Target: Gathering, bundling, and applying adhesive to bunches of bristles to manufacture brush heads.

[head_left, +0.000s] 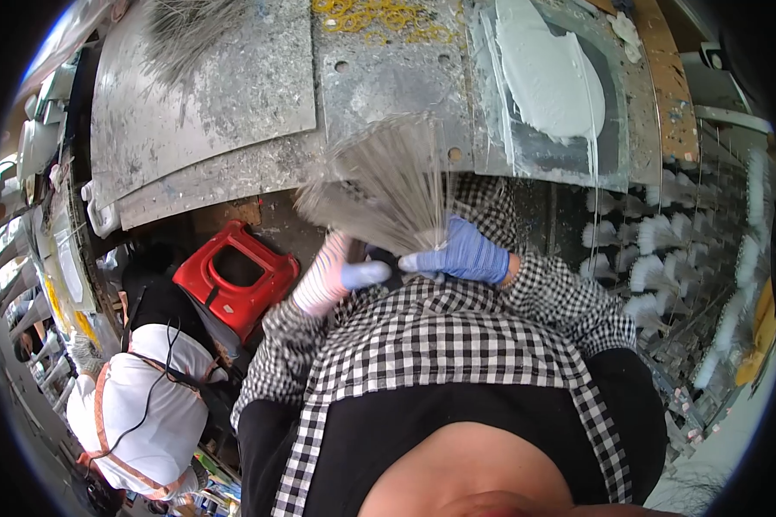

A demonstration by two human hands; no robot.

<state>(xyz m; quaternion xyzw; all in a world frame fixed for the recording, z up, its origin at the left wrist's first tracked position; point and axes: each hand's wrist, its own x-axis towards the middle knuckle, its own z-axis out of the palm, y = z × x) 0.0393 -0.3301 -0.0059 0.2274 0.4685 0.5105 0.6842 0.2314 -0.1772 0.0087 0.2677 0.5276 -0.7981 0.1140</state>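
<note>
A fanned bundle of thin grey sticks [388,185] spreads out in front of my chest. My right hand [461,252], in a blue glove, grips the bundle at its narrow base. My left hand [341,274], in a striped glove with blue fingertips, pinches the base from the left side. Both hands are close together just above my checked apron. Beyond the sticks lies a worn grey metal work table [233,95].
A board [535,112] smeared with pale blue-white paste [547,73] lies on the table's right. Yellow rubber bands [379,17] sit at the far edge. A red plastic stool [233,276] and another person in white [138,396] are at the left. Racks of white-tipped sticks [664,250] stand at the right.
</note>
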